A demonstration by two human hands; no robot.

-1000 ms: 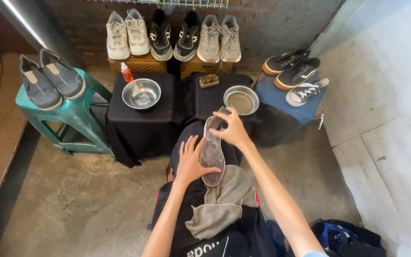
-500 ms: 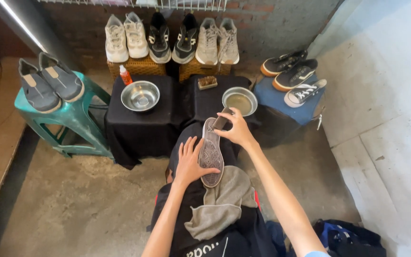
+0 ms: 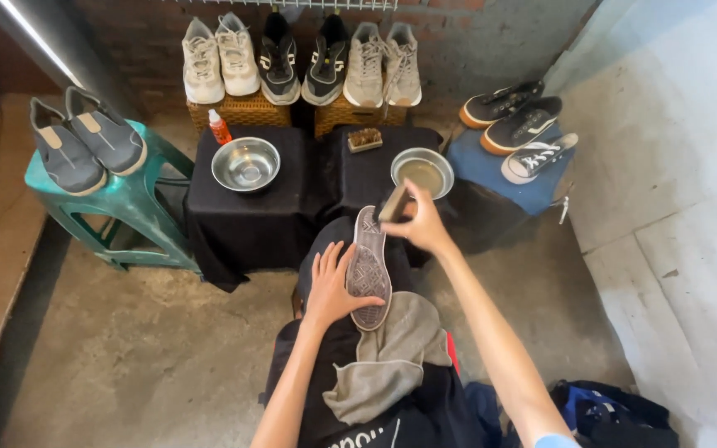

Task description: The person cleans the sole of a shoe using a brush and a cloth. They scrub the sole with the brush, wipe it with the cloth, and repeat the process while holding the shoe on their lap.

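From the head camera, my right hand [image 3: 425, 228] covered most of the small brush [image 3: 394, 204] it gripped, so only a dark end showed, and I could not make out the bristles. The upper of the shoe [image 3: 368, 270] was hidden beneath its sole, and my forearms ran off the bottom edge.

The shoe lay sole-up on my lap over a grey cloth [image 3: 387, 357], its long axis running away from me, the far end toward the black-draped tables and the near end resting on the cloth. My left hand [image 3: 331, 286] pressed flat along the shoe's left edge, fingers spread, steadying rather than clenching it.

Beyond the far end stood a steel bowl of murky water [image 3: 422, 172], an empty steel bowl [image 3: 246, 164], a second brush [image 3: 364, 139] and an orange bottle [image 3: 220, 128]. Grey slip-ons [image 3: 86, 139] sat on a green stool [image 3: 130, 207] to the left.
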